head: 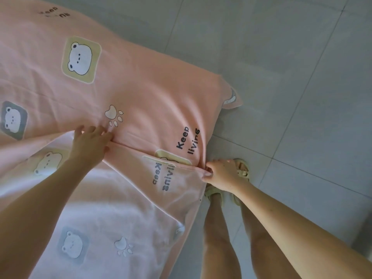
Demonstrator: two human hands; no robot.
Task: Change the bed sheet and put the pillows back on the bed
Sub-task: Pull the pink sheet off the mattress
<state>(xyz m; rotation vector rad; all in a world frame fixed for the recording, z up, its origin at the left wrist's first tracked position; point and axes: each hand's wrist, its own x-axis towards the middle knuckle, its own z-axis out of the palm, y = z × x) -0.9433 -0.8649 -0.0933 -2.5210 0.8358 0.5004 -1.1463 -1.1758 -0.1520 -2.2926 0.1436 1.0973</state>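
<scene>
Grey floor tiles (281,47) fill the space beyond and to the right of the right hand. A foot in a pale sandal (242,168) stands just behind that hand.

From the head view, the pink bed sheet (141,77), printed with bear faces, paw marks and the words "Keep living", lies spread under both hands and runs far out beyond the left one. One corner hangs off at the far edge, well past the right hand. What it rests on is fully covered. A flap (130,198) of the same sheet is turned back toward the person on the near side of both hands. It shows its paler reverse with the lettering mirrored. The crease runs straight from one hand to the other. No pillows are in view.

The sheet looks like thin, light woven cloth, limp and quick to wrinkle. It will probably sag and slide unless held taut, so hems, corners and the ends of a crease are the sensible places to take hold.

The left hand (90,141) lies palm down with its fingers spread and nearly straight. It grasps nothing and presses the cloth flat at the left end of the crease. The right hand (219,172) is closed in a pinch, thumb against fingertips, nipping the doubled edge at the right end of the crease and drawing it tight.
</scene>
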